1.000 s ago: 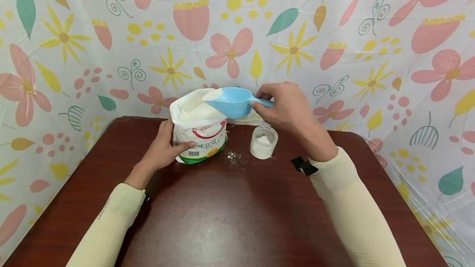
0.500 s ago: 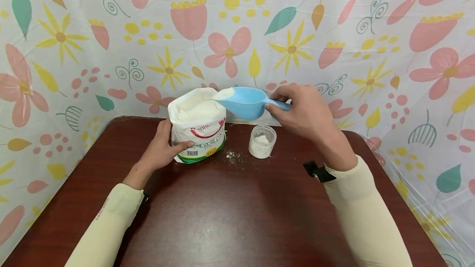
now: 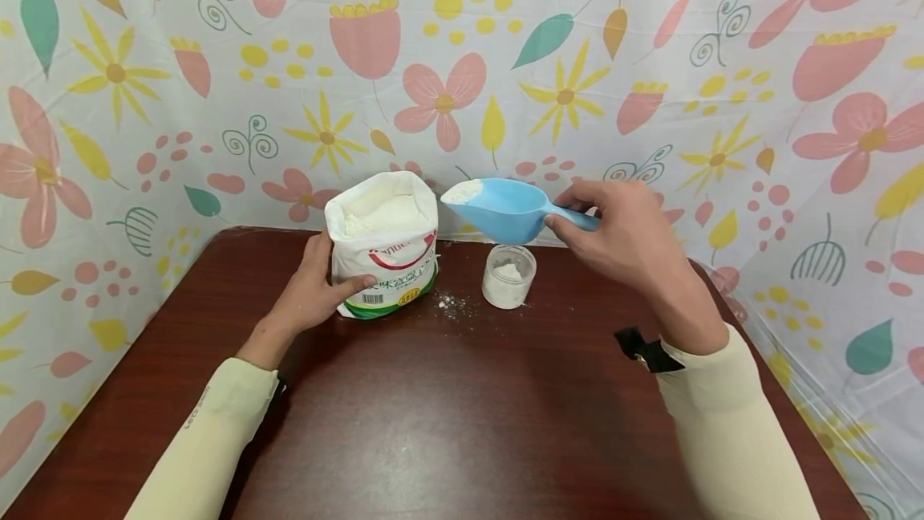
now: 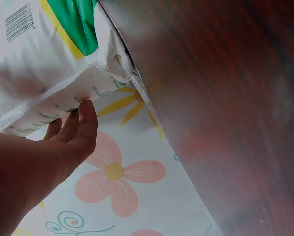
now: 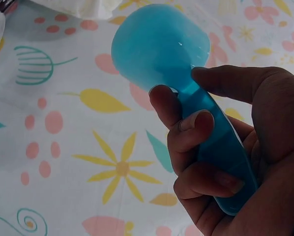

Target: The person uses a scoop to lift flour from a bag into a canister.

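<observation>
My right hand [image 3: 624, 231] grips the handle of a light-blue scoop [image 3: 505, 211], its fingers curled round it in the right wrist view. White powder [image 3: 462, 192] lies at the scoop's lip. The scoop hangs in the air, over and behind a small clear jar [image 3: 508, 289] that holds some of the same powder. My left hand [image 3: 310, 291] holds the left side of an open white flour bag [image 3: 386, 255], thumb across its front and fingers at its side. In the left wrist view the fingers [image 4: 85, 120] press the bag's side. The bag stands upright with powder inside.
Spilled powder [image 3: 453, 305] dots the dark brown table [image 3: 404, 416] between bag and jar. A floral cloth [image 3: 447, 38] hangs right behind the table's back edge and along both sides.
My right hand has drawn the scoop out from over the bag's mouth, rightward to above the jar. The left hand stays at the bag.
</observation>
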The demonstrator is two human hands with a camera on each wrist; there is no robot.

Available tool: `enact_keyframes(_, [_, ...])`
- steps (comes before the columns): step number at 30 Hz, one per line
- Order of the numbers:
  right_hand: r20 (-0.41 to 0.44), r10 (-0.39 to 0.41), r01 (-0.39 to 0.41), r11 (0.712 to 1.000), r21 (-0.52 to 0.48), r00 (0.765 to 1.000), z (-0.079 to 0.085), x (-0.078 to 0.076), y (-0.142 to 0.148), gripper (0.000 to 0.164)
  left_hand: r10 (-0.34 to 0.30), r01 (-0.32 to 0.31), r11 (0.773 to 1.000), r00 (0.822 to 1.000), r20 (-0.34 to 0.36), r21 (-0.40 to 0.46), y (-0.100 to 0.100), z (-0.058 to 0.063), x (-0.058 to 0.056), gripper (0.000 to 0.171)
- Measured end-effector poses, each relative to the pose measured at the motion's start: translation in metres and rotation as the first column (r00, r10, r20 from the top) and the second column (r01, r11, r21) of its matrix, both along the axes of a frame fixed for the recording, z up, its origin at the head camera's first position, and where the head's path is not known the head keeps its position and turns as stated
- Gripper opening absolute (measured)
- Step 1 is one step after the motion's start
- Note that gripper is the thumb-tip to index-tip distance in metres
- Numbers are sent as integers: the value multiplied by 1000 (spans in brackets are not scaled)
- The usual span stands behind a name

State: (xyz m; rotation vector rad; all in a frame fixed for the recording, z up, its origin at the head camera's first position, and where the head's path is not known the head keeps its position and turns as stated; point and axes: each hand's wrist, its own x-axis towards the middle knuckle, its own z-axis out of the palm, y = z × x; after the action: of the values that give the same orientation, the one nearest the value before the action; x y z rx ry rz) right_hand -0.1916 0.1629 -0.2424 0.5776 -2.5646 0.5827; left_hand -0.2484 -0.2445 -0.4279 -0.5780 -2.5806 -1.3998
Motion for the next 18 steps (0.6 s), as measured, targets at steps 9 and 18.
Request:
enact_keyframes(9, [-27, -11, 11, 1000, 19, 1000, -8, 7, 18, 7, 6, -6, 1000, 1000, 14, 2, 1, 1, 0, 106])
enact_keyframes(18, [-60, -15, 17, 999, 32, 998, -21, 16, 36, 7, -16, 16, 1000, 1000, -1, 26, 1, 1, 0, 105])
